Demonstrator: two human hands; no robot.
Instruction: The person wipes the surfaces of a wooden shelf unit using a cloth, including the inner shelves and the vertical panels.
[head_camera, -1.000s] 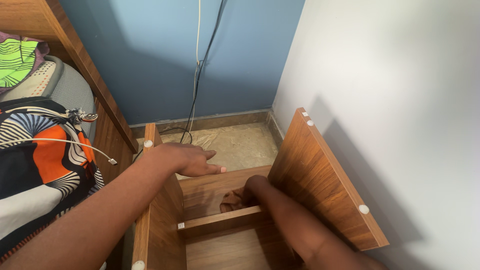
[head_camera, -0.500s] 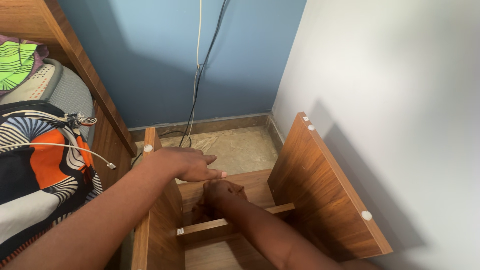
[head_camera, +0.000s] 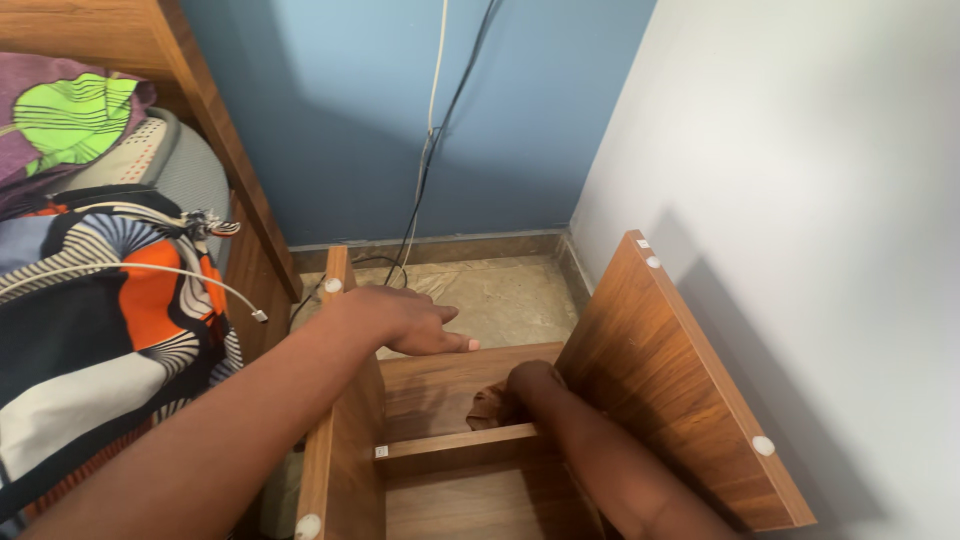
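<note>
Down low at centre frame, left hand (head_camera: 405, 318) resting flat on the top edge of the left side panel (head_camera: 340, 440), fingers together and stretched out toward the right, steadying the wooden cabinet (head_camera: 680, 370). Right hand (head_camera: 530, 385) pushed deep inside, below and right of the left one, fingers closed around a brown cloth (head_camera: 488, 408) pressed against the back board (head_camera: 440, 385), just above the cross rail (head_camera: 455, 445). Right side panel (head_camera: 690, 390) leaning close to the white wall (head_camera: 800, 200) at right. Cables (head_camera: 430, 150) hanging down the blue wall at top centre, reaching the floor (head_camera: 490, 295). Patterned bedding (head_camera: 110, 320) at left. Likely risks: cabinet tipping or sliding if the bracing palm slips off the narrow edge; knuckles scraping the rail in the tight gap; cloth dropping behind the rail from a loosened grip
</note>
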